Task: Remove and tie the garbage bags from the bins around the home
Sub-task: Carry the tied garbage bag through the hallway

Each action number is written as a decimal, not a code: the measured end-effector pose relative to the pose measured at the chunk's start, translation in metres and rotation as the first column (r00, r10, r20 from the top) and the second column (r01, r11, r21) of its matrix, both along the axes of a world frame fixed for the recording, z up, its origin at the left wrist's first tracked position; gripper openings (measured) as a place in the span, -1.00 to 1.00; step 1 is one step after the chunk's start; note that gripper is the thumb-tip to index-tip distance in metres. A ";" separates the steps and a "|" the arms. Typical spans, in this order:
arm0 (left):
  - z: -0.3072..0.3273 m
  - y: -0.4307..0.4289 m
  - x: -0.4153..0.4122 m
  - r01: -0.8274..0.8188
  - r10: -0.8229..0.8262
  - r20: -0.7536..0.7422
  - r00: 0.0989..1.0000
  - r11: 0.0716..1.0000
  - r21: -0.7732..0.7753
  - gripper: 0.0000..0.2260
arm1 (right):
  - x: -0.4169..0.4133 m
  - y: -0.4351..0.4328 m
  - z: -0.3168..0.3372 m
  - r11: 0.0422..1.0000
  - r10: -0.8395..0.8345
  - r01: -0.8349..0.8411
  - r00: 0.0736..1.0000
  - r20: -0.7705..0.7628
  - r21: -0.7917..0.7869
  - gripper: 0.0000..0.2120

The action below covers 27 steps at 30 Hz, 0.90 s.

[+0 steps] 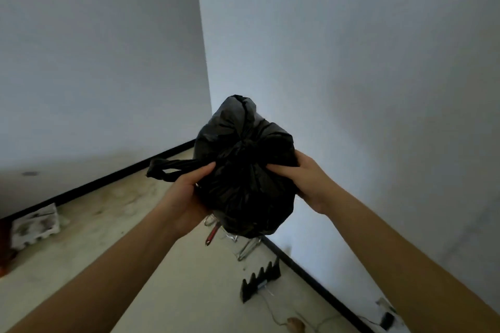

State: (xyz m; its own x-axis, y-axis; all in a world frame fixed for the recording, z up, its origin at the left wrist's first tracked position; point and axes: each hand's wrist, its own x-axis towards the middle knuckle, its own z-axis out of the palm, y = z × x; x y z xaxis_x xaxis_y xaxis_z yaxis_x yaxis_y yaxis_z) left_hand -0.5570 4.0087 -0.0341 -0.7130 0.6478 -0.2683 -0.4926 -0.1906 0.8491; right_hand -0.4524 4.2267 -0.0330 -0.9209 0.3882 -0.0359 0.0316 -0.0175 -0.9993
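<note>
A full black garbage bag (244, 170) is held up in front of a room corner, its mouth gathered into a knot at the top middle. My left hand (186, 194) grips the bag's left side and pinches a twisted loop of the bag's handle (170, 167) that sticks out to the left. My right hand (303, 178) grips the right side, with its fingers pressed into the plastic near the knot. No bin is in view.
Two white walls meet in a corner behind the bag, with a dark skirting strip along the floor. On the pale floor lie a red-handled tool (212, 235), a black toothed piece (259, 280), a white stained tray (35, 222) and thin cables (297, 319).
</note>
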 end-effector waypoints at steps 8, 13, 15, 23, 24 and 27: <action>-0.035 -0.021 -0.186 -0.207 0.206 0.072 0.976 0.978 0.008 -0.63 | -0.215 -0.008 -0.035 0.978 0.152 -0.136 0.984 0.095 -0.156 -0.68; -0.043 0.005 -0.300 -0.306 0.307 0.045 0.951 0.951 -0.032 -0.66 | -0.346 0.016 -0.045 0.966 0.229 -0.216 0.969 0.086 -0.145 -0.70; -0.041 0.014 -0.345 -0.351 0.353 0.029 0.935 0.934 -0.066 -0.67 | -0.400 0.025 -0.045 0.958 0.266 -0.253 0.960 0.090 -0.139 -0.66; -0.058 0.000 -0.518 -0.459 0.461 -0.020 0.887 0.875 -0.153 -0.66 | -0.601 0.018 -0.063 0.903 0.425 -0.411 0.898 0.114 -0.130 -0.51; -0.063 -0.004 -0.539 -0.472 0.474 -0.028 0.880 0.867 -0.163 -0.63 | -0.623 0.014 -0.068 0.899 0.436 -0.426 0.893 0.110 -0.104 -0.47; -0.085 -0.012 -0.612 -0.496 0.497 -0.044 0.867 0.850 -0.177 -0.57 | -0.692 0.005 -0.085 0.896 0.440 -0.444 0.894 0.084 0.023 -0.40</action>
